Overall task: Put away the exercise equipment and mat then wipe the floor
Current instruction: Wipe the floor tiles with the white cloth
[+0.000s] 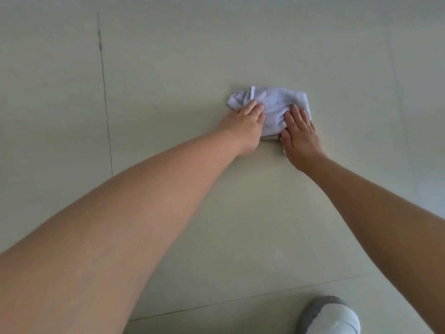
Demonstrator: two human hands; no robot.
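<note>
floor (168,68): pale tile, hard and smooth; cloth should slide easily.
cloth (272,104): bunched on the tile ahead, soft, light, limp; best held by flat pressure.
left hand (243,121): fingers straight, pressing cloth's left edge.
right hand (299,133): flat, pressing right edge.

A rounded grey and white shoe toe (330,315) shows at the bottom edge, right of centre. It rests just beyond a thin dark grout line (240,300) crossing the tiles.
</note>
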